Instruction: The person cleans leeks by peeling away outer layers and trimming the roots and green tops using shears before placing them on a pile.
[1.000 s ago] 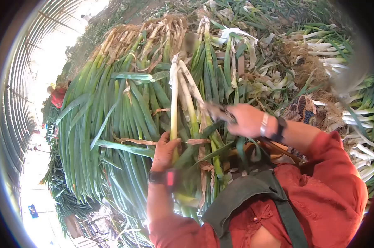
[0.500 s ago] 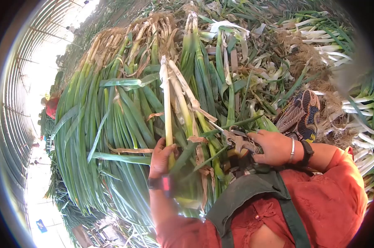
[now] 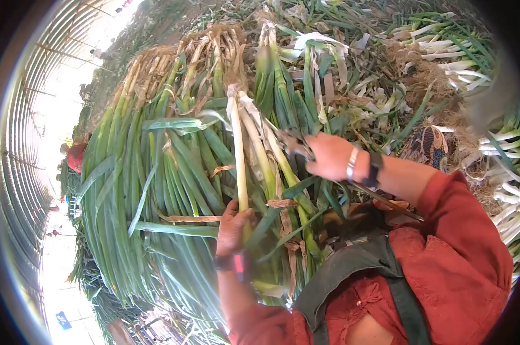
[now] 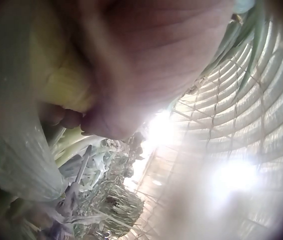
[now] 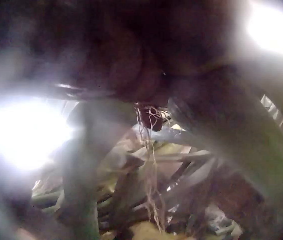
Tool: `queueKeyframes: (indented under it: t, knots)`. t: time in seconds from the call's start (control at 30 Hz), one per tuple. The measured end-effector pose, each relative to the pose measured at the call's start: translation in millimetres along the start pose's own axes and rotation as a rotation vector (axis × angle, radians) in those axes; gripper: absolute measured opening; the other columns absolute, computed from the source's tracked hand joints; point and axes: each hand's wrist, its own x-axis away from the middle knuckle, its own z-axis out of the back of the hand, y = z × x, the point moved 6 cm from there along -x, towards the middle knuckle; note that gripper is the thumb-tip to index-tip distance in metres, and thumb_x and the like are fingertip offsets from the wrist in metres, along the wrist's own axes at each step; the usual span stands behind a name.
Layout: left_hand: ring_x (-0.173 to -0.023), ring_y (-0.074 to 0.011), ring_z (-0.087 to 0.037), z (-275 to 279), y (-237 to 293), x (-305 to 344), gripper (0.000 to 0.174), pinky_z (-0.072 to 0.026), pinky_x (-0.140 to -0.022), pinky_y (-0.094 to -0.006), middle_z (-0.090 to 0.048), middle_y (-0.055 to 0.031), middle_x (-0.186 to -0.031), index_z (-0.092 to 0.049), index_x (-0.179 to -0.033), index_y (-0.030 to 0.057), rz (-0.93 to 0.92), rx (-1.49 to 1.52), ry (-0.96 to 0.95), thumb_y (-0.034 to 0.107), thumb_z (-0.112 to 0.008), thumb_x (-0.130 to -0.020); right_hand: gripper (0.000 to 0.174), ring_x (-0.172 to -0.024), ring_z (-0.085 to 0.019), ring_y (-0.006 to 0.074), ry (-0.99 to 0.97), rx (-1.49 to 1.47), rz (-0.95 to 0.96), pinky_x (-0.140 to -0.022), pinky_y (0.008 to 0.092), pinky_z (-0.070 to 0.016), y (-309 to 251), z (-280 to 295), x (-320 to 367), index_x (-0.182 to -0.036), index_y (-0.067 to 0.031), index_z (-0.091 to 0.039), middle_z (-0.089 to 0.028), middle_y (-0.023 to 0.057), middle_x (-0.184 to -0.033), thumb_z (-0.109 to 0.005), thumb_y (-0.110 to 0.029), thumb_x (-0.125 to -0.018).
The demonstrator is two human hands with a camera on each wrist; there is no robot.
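My left hand (image 3: 231, 229) grips the lower part of a pale green onion (image 3: 239, 152), fingers curled round the stalk. Its white end points away from me. In the left wrist view the palm (image 4: 156, 60) fills the top, close beside a blurred yellow-green stalk (image 4: 64, 82). With my right hand (image 3: 330, 158) I hold a pair of scissors (image 3: 294, 144), partly blurred, their tips close to the right side of more pale onion stalks (image 3: 261, 150). The right wrist view is mostly dark, with thin roots (image 5: 151, 165) hanging in the middle.
A broad heap of untrimmed green onions (image 3: 156, 155) lies to the left, brown roots at the far end. Peeled leaves and scraps (image 3: 375, 92) cover the ground at right. White-stemmed onions (image 3: 504, 152) lie along the right edge, near a patterned shoe (image 3: 425, 146).
My right hand first drew back toward my body with the scissors, then returned forward and left to the stalks. The left hand keeps its grip on the onion, shifting only slightly.
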Motion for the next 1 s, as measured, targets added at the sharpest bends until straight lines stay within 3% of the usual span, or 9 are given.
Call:
queueKeyframes:
  t: [0.1,0.17,0.2,0.37,0.43,0.57,0.7,1.0]
  knots:
    - [-0.063,-0.0143,-0.052,-1,4,0,0.034,-0.0447,-0.060,-0.0257,-0.055,-0.0057,-0.075,-0.053,-0.115,-0.0029,-0.004,-0.039,0.005,0.001,-0.062,-0.082,0.043,-0.091,-0.063,0.0414,-0.045,0.004,-0.114,-0.081,0.0471,-0.0518,-13,16,-70,-0.104,0.0052,-0.060,-0.063,0.0249,-0.099,-0.071,-0.025,-0.077]
    - [-0.063,-0.0141,-0.052,-2,5,2,0.034,-0.0446,-0.060,-0.0254,-0.055,-0.0053,-0.075,-0.053,-0.115,-0.0031,-0.009,-0.048,0.001,0.002,-0.062,-0.082,0.029,-0.079,-0.068,0.0393,0.333,0.143,0.018,-0.072,0.0431,-0.0558,3,17,-111,-0.088,0.0057,-0.069,-0.069,0.0244,-0.089,-0.070,-0.021,-0.077]
    - [-0.063,-0.0140,-0.052,-1,6,1,0.034,-0.0446,-0.060,-0.0253,-0.055,-0.0052,-0.075,-0.053,-0.115,-0.0032,-0.019,-0.049,-0.005,0.002,-0.062,-0.082,0.029,-0.078,-0.067,0.0392,0.316,0.127,0.014,-0.072,0.0438,-0.0550,7,18,-112,-0.090,0.0039,-0.068,-0.068,0.0228,-0.088,-0.070,-0.022,-0.076]
    - [-0.065,-0.0144,-0.053,1,1,0,0.036,-0.0449,-0.061,-0.0260,-0.056,-0.0055,-0.077,-0.053,-0.117,-0.0020,-0.010,-0.008,-0.063,0.004,-0.063,-0.083,0.038,-0.079,-0.063,0.0394,-0.016,0.018,0.147,-0.073,0.0465,-0.0521,2,17,19,-0.101,0.0002,-0.060,-0.063,0.0210,-0.086,-0.069,-0.025,-0.075]
    - [-0.067,-0.0154,-0.054,3,0,-2,0.035,-0.0456,-0.062,-0.0280,-0.056,-0.0055,-0.079,-0.052,-0.119,0.0001,-0.003,0.015,-0.099,0.005,-0.063,-0.086,0.048,-0.083,-0.063,0.0396,-0.208,0.013,0.144,-0.076,0.0462,-0.0517,5,12,80,-0.113,0.0008,-0.057,-0.063,0.0228,-0.090,-0.068,-0.028,-0.076]
    - [-0.066,-0.0163,-0.055,3,-1,-2,0.036,-0.0460,-0.061,-0.0277,-0.056,-0.0064,-0.078,-0.052,-0.119,-0.0003,0.023,0.030,-0.084,0.003,-0.063,-0.086,0.065,-0.092,-0.061,0.0410,-0.327,-0.024,0.092,-0.083,0.0444,-0.0500,-8,27,159,-0.129,0.0027,-0.049,-0.061,0.0256,-0.100,-0.067,-0.031,-0.077]
    - [-0.064,-0.0163,-0.054,1,0,-1,0.036,-0.0456,-0.059,-0.0270,-0.056,-0.0069,-0.076,-0.053,-0.118,-0.0011,0.008,0.048,-0.086,0.004,-0.063,-0.085,0.068,-0.096,-0.060,0.0417,-0.429,-0.015,0.015,-0.085,0.0442,-0.0495,-10,35,180,-0.132,0.0046,-0.047,-0.060,0.0266,-0.104,-0.067,-0.032,-0.078]
    - [-0.064,-0.0164,-0.054,2,0,-2,0.037,-0.0458,-0.060,-0.0273,-0.056,-0.0067,-0.076,-0.052,-0.119,-0.0013,0.001,0.039,-0.092,0.004,-0.064,-0.084,0.070,-0.096,-0.061,0.0418,-0.352,0.014,0.100,-0.086,0.0444,-0.0497,-5,14,158,-0.132,0.0059,-0.047,-0.060,0.0277,-0.104,-0.067,-0.037,-0.080]
